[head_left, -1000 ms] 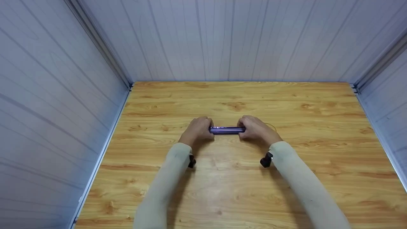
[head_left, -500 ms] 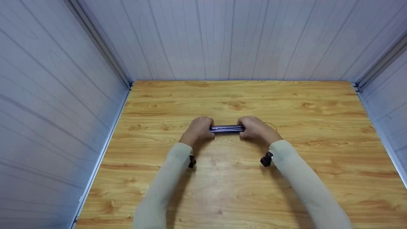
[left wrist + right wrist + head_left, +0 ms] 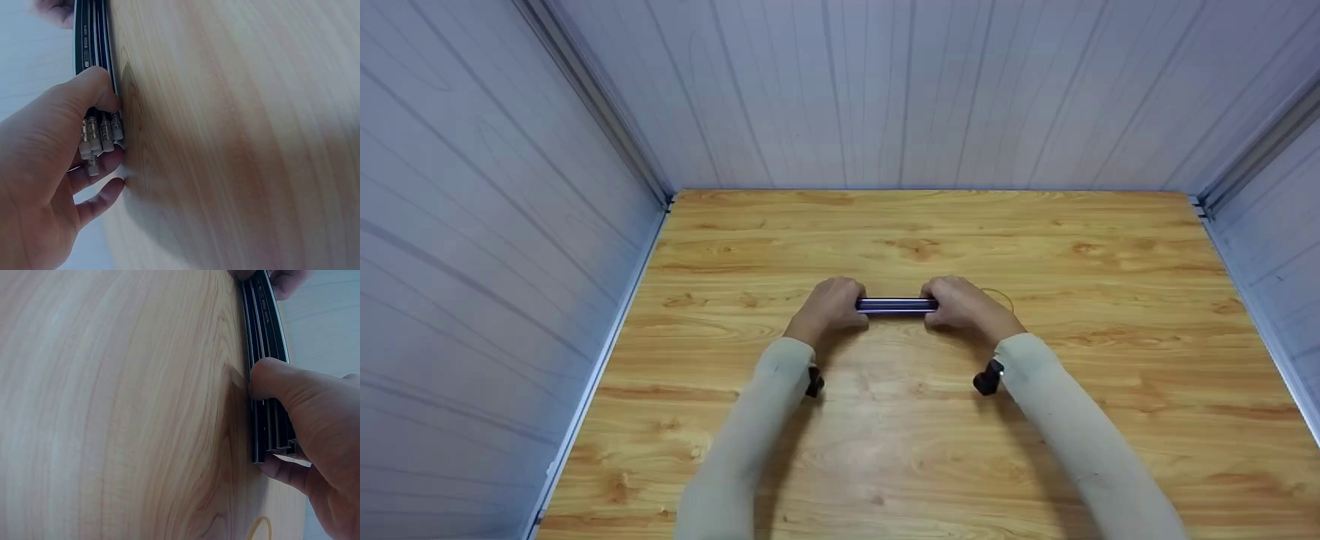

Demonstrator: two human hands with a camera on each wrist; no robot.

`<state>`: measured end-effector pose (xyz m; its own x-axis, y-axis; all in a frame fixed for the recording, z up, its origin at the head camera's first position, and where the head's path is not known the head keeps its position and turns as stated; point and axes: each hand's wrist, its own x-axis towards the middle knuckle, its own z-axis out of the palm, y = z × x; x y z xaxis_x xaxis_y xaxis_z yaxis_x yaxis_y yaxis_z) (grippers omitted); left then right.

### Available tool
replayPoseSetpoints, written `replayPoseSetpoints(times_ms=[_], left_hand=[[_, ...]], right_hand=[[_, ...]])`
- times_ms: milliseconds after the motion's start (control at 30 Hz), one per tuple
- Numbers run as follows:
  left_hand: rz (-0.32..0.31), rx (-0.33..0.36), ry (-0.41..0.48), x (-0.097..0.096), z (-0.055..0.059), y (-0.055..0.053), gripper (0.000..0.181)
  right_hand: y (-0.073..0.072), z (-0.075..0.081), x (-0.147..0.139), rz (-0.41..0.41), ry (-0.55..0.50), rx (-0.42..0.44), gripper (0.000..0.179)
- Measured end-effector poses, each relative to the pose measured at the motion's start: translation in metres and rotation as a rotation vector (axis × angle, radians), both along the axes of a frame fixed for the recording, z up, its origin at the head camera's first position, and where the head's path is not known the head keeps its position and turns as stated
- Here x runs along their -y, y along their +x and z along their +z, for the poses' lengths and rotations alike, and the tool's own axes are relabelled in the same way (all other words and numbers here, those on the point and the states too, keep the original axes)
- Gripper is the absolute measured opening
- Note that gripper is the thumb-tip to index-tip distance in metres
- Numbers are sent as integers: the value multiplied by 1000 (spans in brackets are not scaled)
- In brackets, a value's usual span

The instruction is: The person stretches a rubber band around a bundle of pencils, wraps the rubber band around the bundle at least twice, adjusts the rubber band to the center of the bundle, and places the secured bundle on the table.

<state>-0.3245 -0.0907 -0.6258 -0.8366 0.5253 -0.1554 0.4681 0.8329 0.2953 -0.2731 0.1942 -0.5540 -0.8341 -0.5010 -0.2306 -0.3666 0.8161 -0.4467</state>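
Several dark, glossy pencils (image 3: 896, 305) lie side by side in a bundle, crosswise between my hands and close over the wooden table. At the left end my left hand (image 3: 832, 302) grips the bundle between thumb and fingers. Metal ferrules with whitish erasers (image 3: 94, 139) stick out past that thumb, one lower than the others. My right hand (image 3: 960, 304) holds the opposite end, its thumb (image 3: 270, 377) across the pencils. Their plain dark ends (image 3: 273, 439) are uneven there, one reaching further out. The middle of the bundle is bare between the hands.
A thin yellow rubber band (image 3: 1003, 298) lies on the table (image 3: 885, 435) just beyond the right wrist. Pale panelled walls (image 3: 870, 90) close in the table at the back and both sides. Each sleeve cuff carries a small black device (image 3: 987, 377).
Both hands stay in nearly the same place, gripping the pencils. The light stripes along the bundle look different, and it has shifted very slightly.
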Motion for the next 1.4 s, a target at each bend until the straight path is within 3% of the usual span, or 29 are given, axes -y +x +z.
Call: replayPoseSetpoints(times_ms=[133, 233, 367, 567, 800, 1000, 1200, 1400], left_hand=[[-3, 46, 31, 2, 14, 6, 26], [-9, 72, 32, 0, 45, 20, 23], [17, 79, 33, -5, 90, 35, 16], [26, 9, 6, -8, 119, 33, 16], [-36, -41, -50, -9, 130, 35, 26], [-111, -85, -14, -6, 132, 43, 27], [-173, -120, 6, -7, 132, 48, 36], [-198, -107, 13, -7, 135, 50, 44]], right_hand=[[-1, -2, -2, 28, -22, -9, 20], [-2, 2, -3, 30, -29, 12, 16], [-6, 19, -5, 15, -44, 22, 13], [-14, 46, -7, 51, -34, -95, 20], [-7, 62, -7, 62, -68, -80, 16], [2, 73, -4, 102, -94, -171, 15], [5, 77, -4, 124, -86, -212, 16], [6, 77, -6, 148, -72, -252, 17]])
